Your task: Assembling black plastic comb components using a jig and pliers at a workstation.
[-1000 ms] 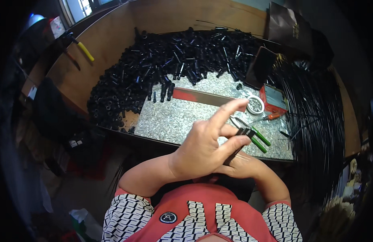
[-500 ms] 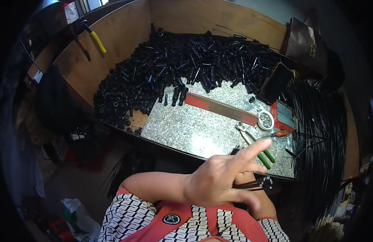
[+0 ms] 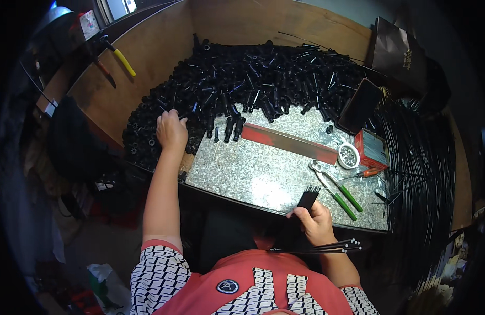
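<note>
At the left part of a large heap of small black tubular parts [image 3: 237,68] is my left hand [image 3: 172,131], its fingers curled down among the pieces. Whatever it pinches there is hidden. My right hand [image 3: 317,224], at the front edge of the speckled board [image 3: 237,173], is closed around a bundle of thin black rods [image 3: 309,197], whose ends stick up above the thumb. More black rods [image 3: 331,247] with pale round ends lie across my right wrist. A few black parts [image 3: 233,128] stand in a row beside a red and brown flat bar [image 3: 289,143].
Green-handled pliers [image 3: 337,191], an orange-handled screwdriver [image 3: 367,172], a white cup of small pieces [image 3: 348,156] and a red box [image 3: 371,148] lie at the right. Beyond them are a phone [image 3: 360,106] and many long black rods [image 3: 420,173]. Wooden walls [image 3: 284,21] enclose the heap.
My left hand has swung from in front of my right hand, near my chest, out to the heap at the left. My right hand with its rods now shows plainly at the board's edge.
</note>
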`<state>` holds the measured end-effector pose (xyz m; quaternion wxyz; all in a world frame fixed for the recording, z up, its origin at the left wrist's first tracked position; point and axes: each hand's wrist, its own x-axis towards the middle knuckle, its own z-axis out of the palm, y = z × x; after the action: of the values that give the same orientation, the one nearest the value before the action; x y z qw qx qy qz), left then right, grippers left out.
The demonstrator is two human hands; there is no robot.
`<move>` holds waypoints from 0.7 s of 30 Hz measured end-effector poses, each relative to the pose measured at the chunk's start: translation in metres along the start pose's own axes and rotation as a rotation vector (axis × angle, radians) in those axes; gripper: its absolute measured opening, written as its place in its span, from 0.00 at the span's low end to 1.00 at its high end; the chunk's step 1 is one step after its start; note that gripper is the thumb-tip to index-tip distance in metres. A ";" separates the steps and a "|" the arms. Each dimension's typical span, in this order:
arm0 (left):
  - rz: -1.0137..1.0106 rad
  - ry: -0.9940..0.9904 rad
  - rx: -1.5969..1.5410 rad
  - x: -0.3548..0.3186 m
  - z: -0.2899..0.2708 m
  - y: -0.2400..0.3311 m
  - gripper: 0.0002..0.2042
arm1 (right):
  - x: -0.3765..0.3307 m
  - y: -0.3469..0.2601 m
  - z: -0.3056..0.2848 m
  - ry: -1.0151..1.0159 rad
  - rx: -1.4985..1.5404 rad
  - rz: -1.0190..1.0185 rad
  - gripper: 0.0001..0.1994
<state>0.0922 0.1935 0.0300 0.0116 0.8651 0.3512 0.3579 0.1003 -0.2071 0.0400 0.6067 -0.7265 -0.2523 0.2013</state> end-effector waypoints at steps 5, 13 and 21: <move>0.007 -0.140 0.096 0.003 0.002 -0.002 0.08 | -0.001 -0.003 -0.001 0.012 0.000 -0.001 0.08; 0.040 -0.100 -0.487 -0.017 -0.044 0.037 0.07 | 0.001 -0.004 -0.003 0.027 0.025 -0.033 0.10; 0.116 -0.526 -0.931 -0.091 -0.075 0.108 0.08 | 0.004 -0.002 -0.001 -0.023 0.051 -0.006 0.12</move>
<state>0.0642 0.0384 0.0596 0.4619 0.8469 0.0920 0.2469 0.1038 -0.2052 0.0420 0.6227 -0.7075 -0.2563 0.2145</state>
